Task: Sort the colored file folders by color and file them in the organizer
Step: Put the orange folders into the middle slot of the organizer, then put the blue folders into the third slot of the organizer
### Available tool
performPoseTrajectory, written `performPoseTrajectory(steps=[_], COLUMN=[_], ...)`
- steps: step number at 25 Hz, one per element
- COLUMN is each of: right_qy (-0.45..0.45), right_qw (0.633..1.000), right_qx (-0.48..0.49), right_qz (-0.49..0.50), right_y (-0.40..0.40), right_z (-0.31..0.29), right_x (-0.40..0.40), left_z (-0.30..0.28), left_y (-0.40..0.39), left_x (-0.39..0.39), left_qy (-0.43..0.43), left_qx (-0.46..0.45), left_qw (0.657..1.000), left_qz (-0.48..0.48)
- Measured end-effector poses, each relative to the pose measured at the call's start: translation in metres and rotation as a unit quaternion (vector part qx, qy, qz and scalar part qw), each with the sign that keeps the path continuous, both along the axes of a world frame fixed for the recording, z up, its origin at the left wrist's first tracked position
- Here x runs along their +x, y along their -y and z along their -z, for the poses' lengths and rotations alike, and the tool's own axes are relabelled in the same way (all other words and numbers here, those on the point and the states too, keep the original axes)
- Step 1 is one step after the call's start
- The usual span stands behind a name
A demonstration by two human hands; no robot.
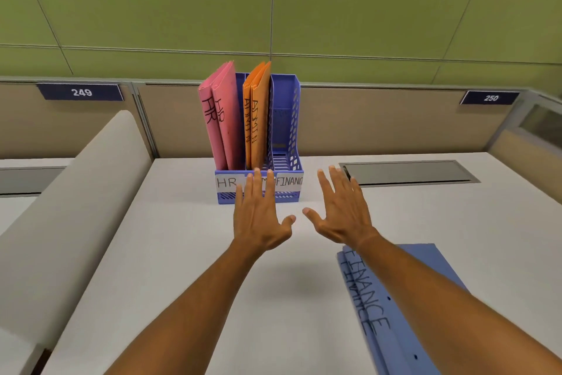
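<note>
Head view: both hands hover over the surface (pixel 182 253) with fingers spread, holding nothing.
Left hand (pixel 260 216): grip released, fingertips in front of the organizer's middle label, hiding it.
Right hand (pixel 342 210): grip released, just right of the organizer's near corner, apart from it.
Organizer (pixel 289 119): blue perforated plastic, three upright slots, standing at the far edge against the partition; paper labels on its near lip read HR and FINANC, so each slot likely takes one colour.
Pink folders (pixel 220 119): two, thin card, marked HR, leaning left in the left slot.
Orange folders (pixel 257 113): two, marked ADMIN, upright in the middle slot.
Blue folders (pixel 395 298): flat stack marked FINANCE, punched holes along an edge, lying near right on the surface under the right forearm, not yet filed.
Right slot: nothing visible in it, probably meant for the blue stack.
</note>
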State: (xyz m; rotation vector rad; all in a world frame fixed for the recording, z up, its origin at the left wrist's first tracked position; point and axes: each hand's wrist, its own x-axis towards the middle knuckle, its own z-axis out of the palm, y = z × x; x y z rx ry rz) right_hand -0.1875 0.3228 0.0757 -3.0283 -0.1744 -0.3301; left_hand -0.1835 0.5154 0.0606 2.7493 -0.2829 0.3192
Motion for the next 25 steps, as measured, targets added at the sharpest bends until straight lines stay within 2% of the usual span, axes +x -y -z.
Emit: performPoseTrajectory(steps=[5, 11, 17, 25], right_qy=[-0.032, -0.083, -0.129, -0.202], right_qw=[0.999, 0.996, 0.991, 0.977], right_qx=[-0.022, 0.015, 0.025, 0.065], right_qz=[0.017, -0.005, -0.023, -0.019], right_y=[0.043, 0.103, 0.159, 0.188], right_z=[0.028, 0.062, 0.093, 0.118], right_x=[-0.045, -0.101, -0.151, -0.177], left_z=[0.023, 0.065, 0.090, 0.083], left_y=[0.037, 0.099, 0.162, 0.203], left_x=[-0.042, -0.115, -0.184, -0.207], left_qy=[-0.041, -0.119, -0.215, -0.218], left_qx=[0.031, 0.034, -0.055, -0.102], left_qw=[0.999, 0.992, 0.973, 0.964], left_qz=[-0.011, -0.030, -0.066, -0.109])
